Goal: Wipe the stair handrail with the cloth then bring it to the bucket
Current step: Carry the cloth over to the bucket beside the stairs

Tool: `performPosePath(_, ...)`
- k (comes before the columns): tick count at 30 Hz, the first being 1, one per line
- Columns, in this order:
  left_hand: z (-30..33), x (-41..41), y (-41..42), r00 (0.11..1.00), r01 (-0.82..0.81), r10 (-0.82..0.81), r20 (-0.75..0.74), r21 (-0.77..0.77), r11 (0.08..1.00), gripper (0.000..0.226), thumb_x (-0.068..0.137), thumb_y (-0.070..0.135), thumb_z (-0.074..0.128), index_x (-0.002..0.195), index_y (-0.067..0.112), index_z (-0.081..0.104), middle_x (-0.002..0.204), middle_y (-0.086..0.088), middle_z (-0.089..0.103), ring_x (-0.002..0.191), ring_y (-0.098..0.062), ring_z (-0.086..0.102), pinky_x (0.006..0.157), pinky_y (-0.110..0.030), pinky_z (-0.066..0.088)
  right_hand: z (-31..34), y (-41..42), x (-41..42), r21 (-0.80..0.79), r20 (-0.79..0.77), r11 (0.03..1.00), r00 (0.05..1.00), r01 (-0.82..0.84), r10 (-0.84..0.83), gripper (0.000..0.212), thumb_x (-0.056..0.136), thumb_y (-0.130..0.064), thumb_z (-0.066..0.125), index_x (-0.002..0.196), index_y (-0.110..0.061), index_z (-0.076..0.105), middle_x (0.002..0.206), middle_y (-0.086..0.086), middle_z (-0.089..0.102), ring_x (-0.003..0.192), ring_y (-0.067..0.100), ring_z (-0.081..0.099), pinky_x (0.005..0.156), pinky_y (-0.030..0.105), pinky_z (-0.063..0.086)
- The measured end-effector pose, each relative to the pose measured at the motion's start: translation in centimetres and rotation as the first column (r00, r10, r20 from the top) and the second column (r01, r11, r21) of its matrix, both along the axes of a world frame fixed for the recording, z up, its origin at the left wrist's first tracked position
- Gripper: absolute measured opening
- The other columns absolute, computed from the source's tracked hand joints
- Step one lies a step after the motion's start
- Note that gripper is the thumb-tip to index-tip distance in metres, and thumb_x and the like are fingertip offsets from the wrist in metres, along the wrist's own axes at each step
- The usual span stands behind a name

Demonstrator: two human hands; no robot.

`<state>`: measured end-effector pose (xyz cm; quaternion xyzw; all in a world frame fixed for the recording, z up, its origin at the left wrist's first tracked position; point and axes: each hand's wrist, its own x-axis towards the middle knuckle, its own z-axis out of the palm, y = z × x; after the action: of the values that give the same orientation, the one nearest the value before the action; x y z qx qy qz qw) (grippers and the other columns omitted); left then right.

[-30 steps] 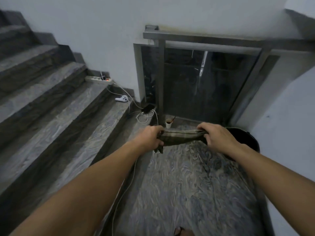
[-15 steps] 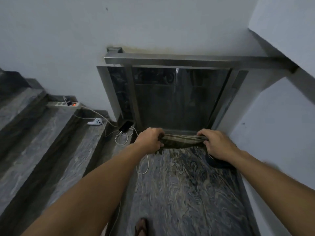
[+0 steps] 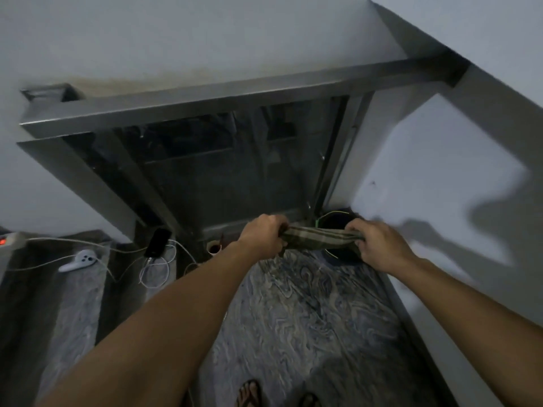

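A dark striped cloth [image 3: 318, 238] is stretched and twisted between both fists above the landing floor. My left hand [image 3: 264, 235] grips its left end and my right hand [image 3: 379, 246] grips its right end. A black bucket [image 3: 338, 223] with a thin wire handle stands in the far right corner of the landing, directly behind and below the cloth, partly hidden by my right hand. The steel handrail [image 3: 229, 96] runs across the top of a glass railing panel beyond my hands.
A phone [image 3: 157, 242] with white cables [image 3: 155, 271] lies on the floor at the left, beside a white controller [image 3: 78, 259] and a power strip [image 3: 8, 240]. A small cup [image 3: 214, 248] stands near the railing foot. White walls close the right side. My sandalled feet [image 3: 249, 393] show below.
My view has moved closer to the railing and turned right. The bucket in the corner has come into sight behind the cloth. Both hands keep the same grip on the cloth.
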<state>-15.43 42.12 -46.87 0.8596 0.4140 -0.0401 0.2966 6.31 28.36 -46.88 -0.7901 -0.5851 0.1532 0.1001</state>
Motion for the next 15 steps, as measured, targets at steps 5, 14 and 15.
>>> performPosePath(5, -4.2, 6.2, 2.5, 0.998, 0.056, -0.057, -0.028, -0.015, 0.998, 0.036, 0.079, 0.023, 0.070, 0.114, 0.021, 0.061, 0.116, -0.012, 0.065, 0.108, -0.032, 0.061, 0.089, -0.041, 0.052, -4.9, 1.6, 5.3, -0.060, 0.026, 0.996, 0.997, 0.070, -0.069, 0.033, 0.077, -0.009, 0.059, 0.106, -0.024, 0.061, 0.105, 0.015, 0.065, 0.097, 0.034, 0.059, 0.076, 0.037, 0.049)
performPosePath(14, -19.9, 17.5, 7.7, 0.995, 0.095, -0.095, 0.008, -0.005, 0.995, 0.035, 0.077, 0.027, 0.070, 0.111, 0.026, 0.062, 0.116, -0.010, 0.066, 0.108, -0.031, 0.062, 0.090, -0.038, 0.052, -20.4, 6.0, 15.3, -0.071, 0.031, 0.978, 0.980, 0.197, -0.196, 0.032, 0.073, -0.007, 0.058, 0.100, -0.025, 0.063, 0.103, 0.011, 0.068, 0.095, 0.035, 0.062, 0.078, 0.039, 0.053)
performPosePath(15, -22.2, 18.8, 8.4, 0.994, 0.108, -0.108, 0.011, 0.008, 0.994, 0.035, 0.077, 0.027, 0.070, 0.111, 0.026, 0.062, 0.116, -0.010, 0.066, 0.108, -0.032, 0.062, 0.090, -0.038, 0.052, -22.8, 6.6, 16.3, -0.066, 0.032, 0.974, 0.976, 0.218, -0.216, 0.033, 0.073, -0.009, 0.058, 0.099, -0.027, 0.062, 0.103, 0.011, 0.069, 0.094, 0.034, 0.063, 0.078, 0.040, 0.053)
